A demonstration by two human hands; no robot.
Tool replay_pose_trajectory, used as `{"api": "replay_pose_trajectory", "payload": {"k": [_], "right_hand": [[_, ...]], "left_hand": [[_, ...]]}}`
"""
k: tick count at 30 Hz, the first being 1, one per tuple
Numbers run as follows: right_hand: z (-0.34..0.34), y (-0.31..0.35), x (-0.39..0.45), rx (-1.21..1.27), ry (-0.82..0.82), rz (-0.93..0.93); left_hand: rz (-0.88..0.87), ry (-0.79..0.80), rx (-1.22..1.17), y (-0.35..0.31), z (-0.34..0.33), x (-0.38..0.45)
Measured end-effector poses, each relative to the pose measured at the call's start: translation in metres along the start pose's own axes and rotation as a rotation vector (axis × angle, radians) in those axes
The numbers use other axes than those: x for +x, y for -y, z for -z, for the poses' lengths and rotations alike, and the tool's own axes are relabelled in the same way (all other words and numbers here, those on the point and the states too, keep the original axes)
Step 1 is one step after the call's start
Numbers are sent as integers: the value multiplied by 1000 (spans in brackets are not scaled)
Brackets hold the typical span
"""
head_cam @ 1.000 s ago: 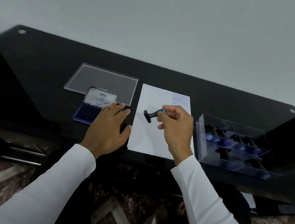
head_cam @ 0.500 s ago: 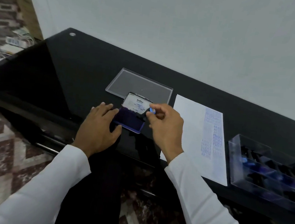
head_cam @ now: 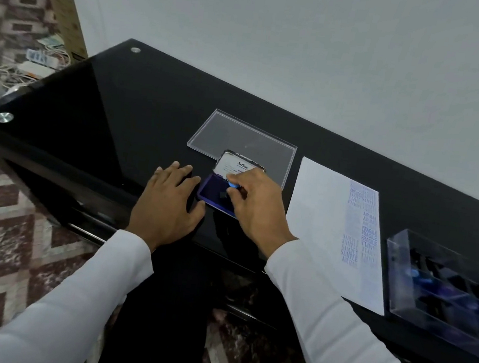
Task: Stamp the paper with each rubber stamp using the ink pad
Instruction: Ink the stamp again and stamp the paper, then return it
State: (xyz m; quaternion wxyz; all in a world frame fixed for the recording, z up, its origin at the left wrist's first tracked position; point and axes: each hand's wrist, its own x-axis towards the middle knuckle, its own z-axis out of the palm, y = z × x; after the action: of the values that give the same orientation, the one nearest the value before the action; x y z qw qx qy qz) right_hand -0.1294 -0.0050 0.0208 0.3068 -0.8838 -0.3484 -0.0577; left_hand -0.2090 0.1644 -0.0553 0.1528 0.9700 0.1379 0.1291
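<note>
On the black glass desk (head_cam: 139, 104), my right hand (head_cam: 255, 205) pinches the rubber stamp (head_cam: 229, 188) upright on the ink pad (head_cam: 213, 192), the paper (head_cam: 322, 217) just to its right, while my left hand (head_cam: 170, 200) lies flat beside the pad.

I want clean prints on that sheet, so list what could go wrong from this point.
1. The right hand pinches the stamp on the ink pad; pressing long may over-ink it and blot the print.
2. The left hand lies flat beside the pad, hardly gripping it, so the pad could slide.
3. The paper already carries a crowded column of prints on its right side; a new one there could overlap. Its left is bare.
</note>
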Motion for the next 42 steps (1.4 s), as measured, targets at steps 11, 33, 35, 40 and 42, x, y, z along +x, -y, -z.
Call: {"api": "replay_pose_trajectory", "payload": {"k": [11, 33, 35, 40, 42], "right_hand": [[2, -3, 8, -6, 49, -68], [5, -7, 13, 63, 68, -112], [6, -7, 13, 77, 64, -109], [4, -8, 11, 76, 56, -108], [2, -8, 12, 70, 49, -119]], "left_hand": [[3, 0, 20, 2, -4, 0], [6, 15, 37, 1, -5, 1], [8, 2, 29, 1, -4, 0], [6, 5, 20, 1, -5, 0], [9, 1, 25, 1, -5, 0]]}}
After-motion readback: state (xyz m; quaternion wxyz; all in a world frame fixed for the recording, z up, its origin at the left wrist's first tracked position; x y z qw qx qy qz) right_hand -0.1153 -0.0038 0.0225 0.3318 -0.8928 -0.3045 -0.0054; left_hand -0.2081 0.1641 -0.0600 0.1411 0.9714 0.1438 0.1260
